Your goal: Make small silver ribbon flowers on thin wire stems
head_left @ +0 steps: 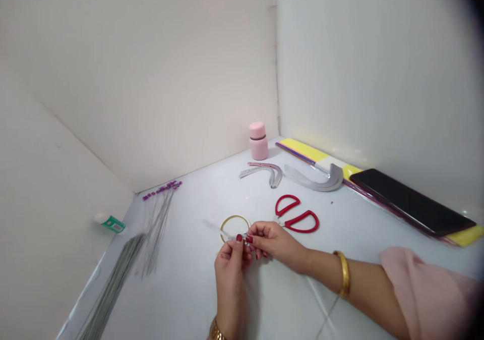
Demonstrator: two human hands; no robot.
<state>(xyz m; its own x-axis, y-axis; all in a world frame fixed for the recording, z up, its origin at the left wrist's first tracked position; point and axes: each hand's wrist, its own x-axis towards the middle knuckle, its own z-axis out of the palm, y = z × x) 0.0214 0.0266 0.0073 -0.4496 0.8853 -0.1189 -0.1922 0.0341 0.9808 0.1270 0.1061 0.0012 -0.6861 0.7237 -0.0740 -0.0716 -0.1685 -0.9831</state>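
Observation:
My left hand and my right hand meet near the middle of the white table, fingertips pinched together on a small pale piece at the near edge of a thin gold ring. The ring lies just behind my fingers. A thin pale strand runs left from the ring. What exactly is pinched is too small to make out. Red-handled scissors lie just right of my right hand.
Thin wires with purple beads and a bundle of grey wires lie at the left, beside a small green-labelled tube. At the back stand a pink bottle, clear curved rulers, coloured sheets and a black phone.

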